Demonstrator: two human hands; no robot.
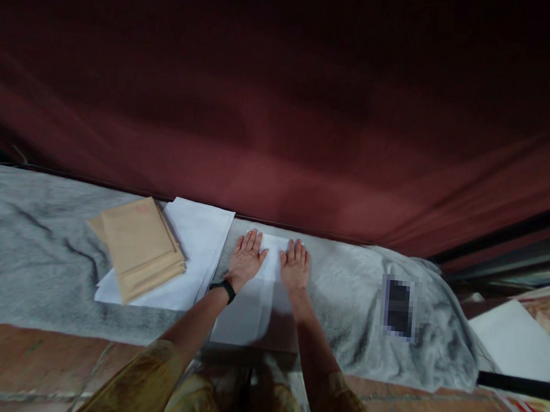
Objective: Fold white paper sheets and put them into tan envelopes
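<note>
My left hand (245, 258) lies flat on the far left part of a white sheet of paper (241, 320), fingers stretched out. My right hand (295, 265) is pressed flat at the right of the same sheet, also with straight fingers. Between the thumbs, a brighter strip of the paper shows, which looks like a folded-over part. Under the sheet is a flat brown surface (279, 338), perhaps a box or board, partly in shadow. Left of my hands, a stack of brown paper envelopes (141, 240) rests on a pile of larger white sheets (202, 232).
A grey fleecy cloth (32, 239) covers the long low surface. At its right lies a dark, pixelated rectangular object (398, 307). Behind hangs a dark red fabric wall (280, 137). Terracotta tiles (38, 365) form the floor; a white board (520, 342) and a black bar (521, 385) are at right.
</note>
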